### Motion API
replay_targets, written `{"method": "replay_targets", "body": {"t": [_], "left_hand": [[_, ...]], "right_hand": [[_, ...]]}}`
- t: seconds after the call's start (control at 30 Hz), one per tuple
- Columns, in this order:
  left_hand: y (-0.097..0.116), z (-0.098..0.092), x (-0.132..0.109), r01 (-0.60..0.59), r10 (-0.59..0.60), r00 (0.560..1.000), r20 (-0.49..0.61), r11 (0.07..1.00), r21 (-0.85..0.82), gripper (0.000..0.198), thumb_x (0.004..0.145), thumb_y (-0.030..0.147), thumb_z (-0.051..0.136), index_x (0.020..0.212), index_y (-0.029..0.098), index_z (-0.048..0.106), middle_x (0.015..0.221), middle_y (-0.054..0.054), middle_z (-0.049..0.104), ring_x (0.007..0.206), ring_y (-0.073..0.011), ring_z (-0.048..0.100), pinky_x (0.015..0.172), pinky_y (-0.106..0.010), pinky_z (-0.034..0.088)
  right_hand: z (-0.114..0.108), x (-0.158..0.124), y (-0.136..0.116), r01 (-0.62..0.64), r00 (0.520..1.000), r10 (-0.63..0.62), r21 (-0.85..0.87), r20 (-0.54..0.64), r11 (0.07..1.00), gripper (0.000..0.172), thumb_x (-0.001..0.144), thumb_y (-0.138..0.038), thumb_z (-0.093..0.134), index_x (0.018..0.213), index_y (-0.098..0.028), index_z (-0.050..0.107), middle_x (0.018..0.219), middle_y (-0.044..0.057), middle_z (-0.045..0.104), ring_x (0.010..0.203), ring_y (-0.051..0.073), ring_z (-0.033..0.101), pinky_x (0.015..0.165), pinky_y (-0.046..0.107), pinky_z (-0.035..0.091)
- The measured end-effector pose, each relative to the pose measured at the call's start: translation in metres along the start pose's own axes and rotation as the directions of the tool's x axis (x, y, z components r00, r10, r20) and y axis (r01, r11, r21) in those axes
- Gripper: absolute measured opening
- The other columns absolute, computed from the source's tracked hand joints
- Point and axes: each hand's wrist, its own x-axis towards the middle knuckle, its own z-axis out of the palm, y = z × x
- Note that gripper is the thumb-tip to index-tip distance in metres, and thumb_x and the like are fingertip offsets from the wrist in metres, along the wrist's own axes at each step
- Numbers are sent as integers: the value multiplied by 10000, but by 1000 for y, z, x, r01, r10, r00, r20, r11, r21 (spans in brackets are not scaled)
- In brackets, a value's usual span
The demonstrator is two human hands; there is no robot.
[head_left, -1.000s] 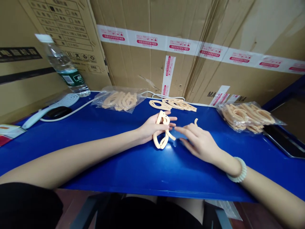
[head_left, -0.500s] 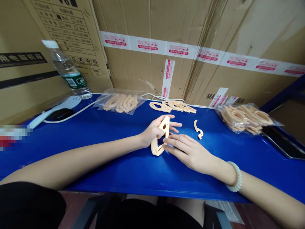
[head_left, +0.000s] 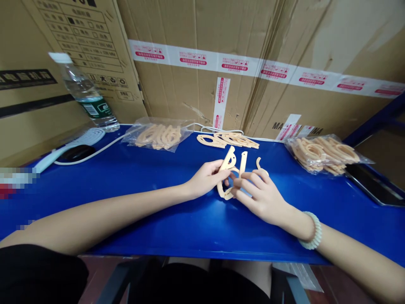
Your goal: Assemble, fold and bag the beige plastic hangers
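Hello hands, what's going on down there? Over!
Left hand gripping pale piece. Right hand at its other arm, grip hard to tell. Pale piece spread open. Small curved piece beyond right hand, partly hidden.

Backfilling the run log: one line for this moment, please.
left hand: holding beige piece | right hand: at same piece, grip unclear | loose curved part: on blue table, partly hidden by right hand

Soft sheen on blue tabletop (head_left: 190, 228)
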Motion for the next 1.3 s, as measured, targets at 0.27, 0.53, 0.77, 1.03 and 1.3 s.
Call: {"method": "replay_targets", "body": {"t": [0.27,0.53,0.77,1.03,1.3], "left_hand": [[-5,1,1,-27,20,996,-83,996,-86,305,917,436,651,947,156,536,778,-8,666,531,-103,621,494,-202,488],[-2,1,1,1,-33,984,-175,983,-183,270,976,385,589,884,141,519,788,-20,676,661,-131,699,637,-249,595],[-2,1,-1,13,-33,991,-130,988,-152,266,959,383,609,867,147,528,716,-15,676,603,-143,696,598,-251,591],[-1,-1,1,94,-125,983,-132,971,-219,240,942,327,615,809,152,518,619,-8,667,544,-153,690,566,-260,598],[-1,-2,2,118,-169,973,-158,950,-288,204,967,249,542,792,148,513,583,-27,664,511,-157,677,533,-253,585]], "right_hand": [[3,-1,2,-158,984,165,-99,63,982,214,993,-99,478,919,-186,659,1056,115,709,1023,251,585,897,419,374],[15,-10,8,-342,921,322,59,220,938,168,1001,-106,408,962,-169,558,878,74,690,761,210,571,885,395,353],[12,-5,3,-287,923,269,28,275,957,217,1038,-208,413,884,-179,564,764,49,642,724,216,530,877,397,329],[8,-1,-1,-246,948,225,70,227,967,293,1036,-151,395,797,-183,560,691,16,594,679,184,478,832,360,328],[7,1,1,-226,962,216,45,166,973,279,1033,-130,401,823,-176,577,672,5,570,682,172,450,837,346,336]]}}
